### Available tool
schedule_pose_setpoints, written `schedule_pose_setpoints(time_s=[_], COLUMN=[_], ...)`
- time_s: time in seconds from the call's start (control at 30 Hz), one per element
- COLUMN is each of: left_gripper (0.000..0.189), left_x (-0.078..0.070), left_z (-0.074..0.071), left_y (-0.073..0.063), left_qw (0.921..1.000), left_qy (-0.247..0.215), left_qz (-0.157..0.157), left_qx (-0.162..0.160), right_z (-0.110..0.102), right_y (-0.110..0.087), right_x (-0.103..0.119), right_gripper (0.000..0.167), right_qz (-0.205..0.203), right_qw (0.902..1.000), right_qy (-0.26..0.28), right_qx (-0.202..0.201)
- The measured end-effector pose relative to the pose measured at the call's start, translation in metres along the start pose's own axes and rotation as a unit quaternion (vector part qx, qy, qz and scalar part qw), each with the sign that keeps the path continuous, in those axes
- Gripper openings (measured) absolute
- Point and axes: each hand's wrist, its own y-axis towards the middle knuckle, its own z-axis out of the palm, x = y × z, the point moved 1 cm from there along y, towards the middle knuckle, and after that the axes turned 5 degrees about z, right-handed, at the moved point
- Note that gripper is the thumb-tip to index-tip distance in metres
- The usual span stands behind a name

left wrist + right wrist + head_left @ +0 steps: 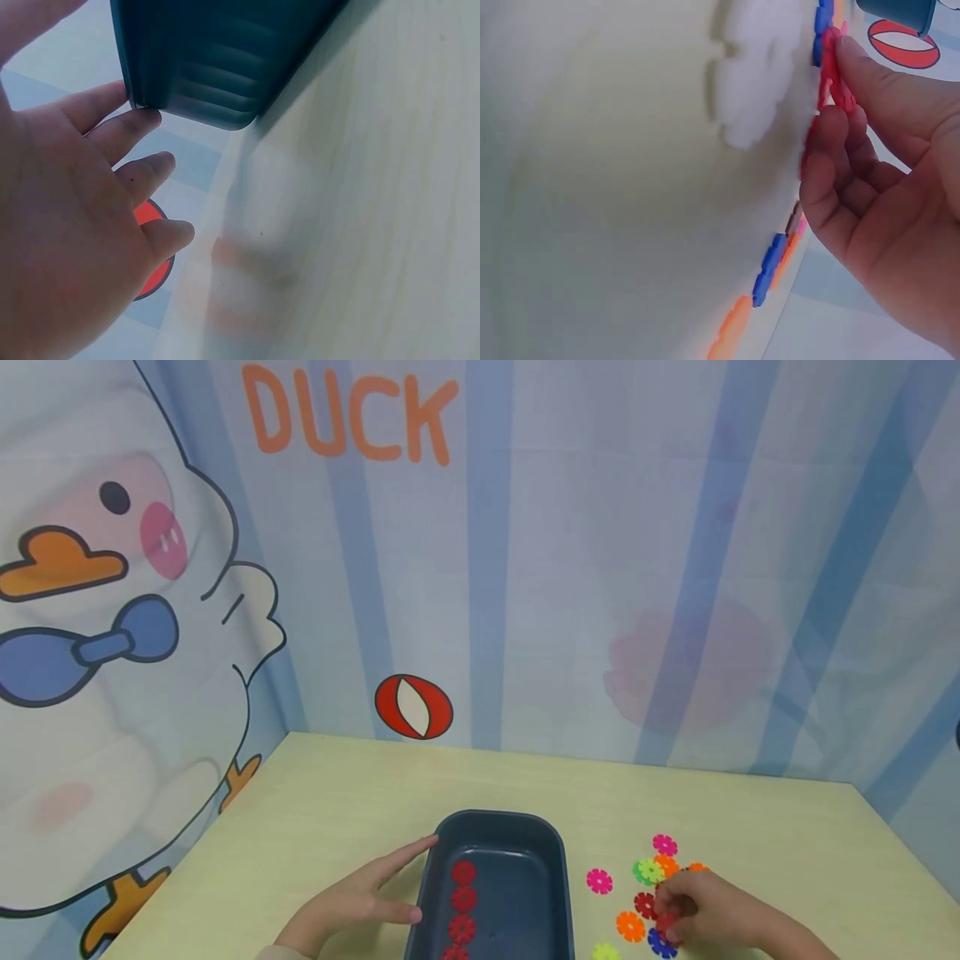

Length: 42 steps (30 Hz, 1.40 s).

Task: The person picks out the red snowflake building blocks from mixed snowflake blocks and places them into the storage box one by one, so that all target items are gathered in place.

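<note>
My left hand [356, 893] touches the left side of a dark blue-grey tray [525, 902], thumb and fingers spread; in the left wrist view its fingertips meet the tray's rim [146, 107]. Inside the tray, several red notched plastic discs [463, 899] form a column along the left side. To the right of the tray, my right hand [708, 906] is low over a loose group of discs. Between its thumb and fingers it pinches a red disc [832, 64], partly covered by the fingers. A dark red disc [646, 906] and a blue disc [662, 942] lie beside that hand.
Around the right hand are a pink disc [599, 882], an orange disc [631, 927], a yellow-green disc [649, 871] and others, some overlapping. The pale wooden table [360, 802] ends at a cloth backdrop [555, 568] with a printed duck.
</note>
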Motion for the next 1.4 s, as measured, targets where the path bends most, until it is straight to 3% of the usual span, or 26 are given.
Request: schedule_pose_setpoints(time_s=[0.2,0.33,0.77,1.07,1.27,1.4], left_gripper=[0.082,0.082,0.081,0.081,0.081,0.081], left_x=[0.000,-0.001,0.001,0.001,0.001,0.001], left_z=[-0.001,-0.002,-0.001,-0.002,-0.002,-0.002], left_y=[0.000,0.000,0.000,0.001,0.001,0.001], left_qw=[1.0000,1.0000,1.0000,0.9997,0.9997,0.9998], left_qy=[-0.002,0.001,-0.001,0.010,0.004,0.002], left_qz=[0.002,0.006,0.009,0.021,0.022,0.020], left_qx=[0.000,0.000,0.004,0.005,0.005,0.004], right_z=[-0.007,-0.014,-0.029,-0.022,-0.009,0.002], right_y=[-0.002,-0.003,0.006,0.009,0.023,0.035], right_x=[0.001,0.009,0.060,0.106,0.126,0.135], right_gripper=[0.004,0.004,0.008,0.011,0.011,0.009], right_qz=[-0.058,-0.084,-0.161,-0.217,-0.286,-0.289], right_qw=[0.9977,0.9951,0.9861,0.9738,0.9555,0.9537], right_qy=[-0.003,0.009,-0.002,0.011,-0.004,-0.008], right_qx=[0.035,0.052,0.041,0.066,0.071,0.082])
